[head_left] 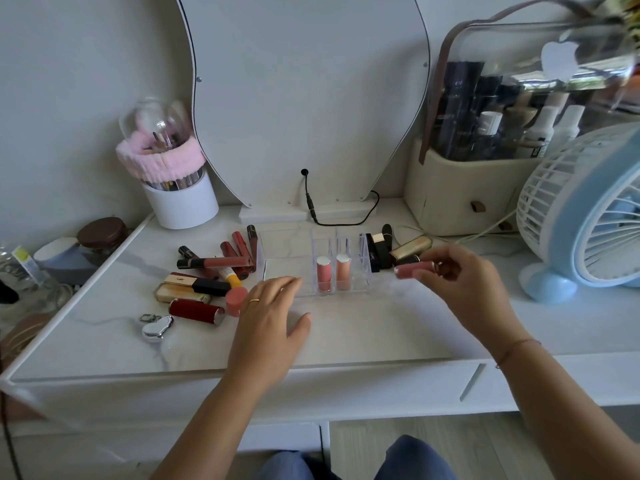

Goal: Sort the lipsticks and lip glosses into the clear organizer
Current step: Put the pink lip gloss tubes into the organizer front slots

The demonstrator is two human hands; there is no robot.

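Note:
The clear organizer (291,244) stands mid-table. Two pink lip glosses (324,274) with silver caps stand upright in its front compartments. My right hand (460,282) holds a pink lip gloss tube (414,270) sideways just right of the organizer. My left hand (272,306) rests flat on the table with fingers spread, its fingertips touching the organizer's front left edge. A pile of lipsticks and glosses (214,271) lies left of the organizer. Several black and gold lipsticks (391,249) lie at its right, behind my right hand.
A white brush holder (181,202) with a pink headband stands back left. The mirror base (277,213) and black cable (343,221) are behind the organizer. A cream cosmetics case (464,192) and blue fan (588,216) stand right. A silver keychain (156,327) lies front left.

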